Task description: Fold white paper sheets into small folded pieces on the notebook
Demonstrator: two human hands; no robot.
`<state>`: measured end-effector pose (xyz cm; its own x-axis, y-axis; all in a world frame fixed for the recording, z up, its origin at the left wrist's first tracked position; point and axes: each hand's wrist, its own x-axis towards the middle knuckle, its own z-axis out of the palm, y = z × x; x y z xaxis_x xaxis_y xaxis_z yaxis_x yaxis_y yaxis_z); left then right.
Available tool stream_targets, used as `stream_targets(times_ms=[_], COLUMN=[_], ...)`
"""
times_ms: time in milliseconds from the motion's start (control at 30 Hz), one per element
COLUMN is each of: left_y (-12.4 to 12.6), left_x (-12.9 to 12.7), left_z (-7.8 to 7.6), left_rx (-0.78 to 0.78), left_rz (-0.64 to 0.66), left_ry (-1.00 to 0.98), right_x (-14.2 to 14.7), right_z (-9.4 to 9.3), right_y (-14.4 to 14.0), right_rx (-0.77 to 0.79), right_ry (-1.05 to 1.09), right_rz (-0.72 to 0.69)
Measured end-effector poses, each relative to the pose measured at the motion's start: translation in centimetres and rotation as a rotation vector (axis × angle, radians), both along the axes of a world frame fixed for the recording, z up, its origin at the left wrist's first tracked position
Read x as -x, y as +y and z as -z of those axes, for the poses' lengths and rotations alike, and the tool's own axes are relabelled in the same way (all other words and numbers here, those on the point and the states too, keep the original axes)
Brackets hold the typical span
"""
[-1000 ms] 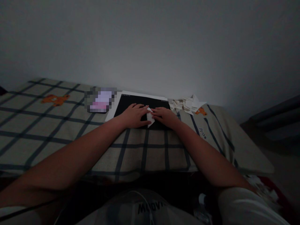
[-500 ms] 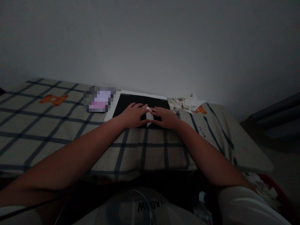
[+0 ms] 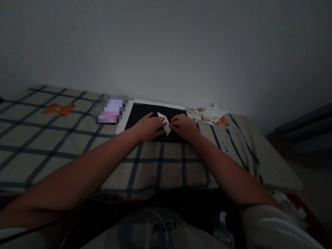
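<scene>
Checked cloth [image 3: 145, 169] runs before a plain wall [image 3: 166, 52], and on it, under the fingers, lies a black pad [image 3: 137, 117] with the folded paper [image 3: 166, 128] between both sets of fingertips. The left hand [image 3: 147, 128] rests its fingers, somewhat spread, on the paper, while the right hand [image 3: 185, 125] pinches its right edge; folded scraps [image 3: 209, 114] sit just beyond the right fingers, a blurred phone [image 3: 112, 110] well left of the left ones.

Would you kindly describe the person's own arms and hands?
The left hand and right hand wear no gloves. A short, whitish fabric right sleeve leaves the right forearm bare; a similar left sleeve shows partly, with a thin dark cord crossing nearby.
</scene>
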<state>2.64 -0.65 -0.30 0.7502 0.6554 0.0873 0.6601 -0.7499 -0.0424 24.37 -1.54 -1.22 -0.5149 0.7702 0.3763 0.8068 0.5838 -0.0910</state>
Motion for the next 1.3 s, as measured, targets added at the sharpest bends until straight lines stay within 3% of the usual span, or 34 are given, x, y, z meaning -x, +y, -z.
stream_targets(times_ms=[433,833,1167,1300], left_y=[-0.5,-0.6,-0.6,-0.5], left_x=[0.0,-0.2,-0.1,0.0], left_z=[0.3,0.2,0.4,0.6], left_rx=[0.025,0.037,0.021,0.022], left_rz=[-0.059,-0.075,-0.066,-0.063], left_ry=[0.013,0.016,0.008,0.011], right_x=[-0.7,-0.3,-0.1,-0.3], right_z=[0.8,-0.4,-1.3,-1.5], right_y=[0.7,-0.2,-0.9,-0.8], right_rx=[0.028,0.070,0.136,0.217], right_ry=[0.039,-0.083,-0.164,-0.097], right_rz=[0.068,0.028,-0.146,-0.238])
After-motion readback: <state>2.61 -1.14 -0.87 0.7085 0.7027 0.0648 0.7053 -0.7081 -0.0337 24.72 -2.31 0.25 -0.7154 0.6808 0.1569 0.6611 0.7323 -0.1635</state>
